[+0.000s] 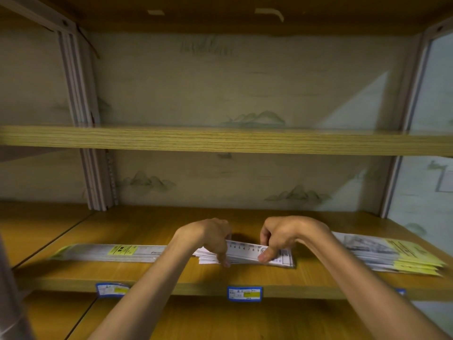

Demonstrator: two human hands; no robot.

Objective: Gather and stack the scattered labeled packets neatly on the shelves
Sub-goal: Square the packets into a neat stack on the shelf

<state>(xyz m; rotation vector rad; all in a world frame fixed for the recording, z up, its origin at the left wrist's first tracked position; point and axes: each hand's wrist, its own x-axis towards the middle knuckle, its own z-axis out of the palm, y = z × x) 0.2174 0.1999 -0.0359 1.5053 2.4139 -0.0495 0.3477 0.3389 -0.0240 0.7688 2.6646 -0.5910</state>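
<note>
On the middle shelf (pixel 245 278), your left hand (pixel 213 238) and right hand (pixel 282 235) both pinch the centre packets (pixel 247 251), fingers curled on the edges. You're squaring this pile; another stack (pixel 397 256) lies just right, one more (pixel 110 252) left. Next, likely tap edges flush and merge the piles.

- The shelf (pixel 245 273) under my hands is orange-brown woodgrain.
- My packets (pixel 247 250) are white with black numerals.
- The right stack (pixel 402 256) shows yellow labels.
- Near-edge tags (pixel 244 293) are blue-bordered, white and yellow.
</note>
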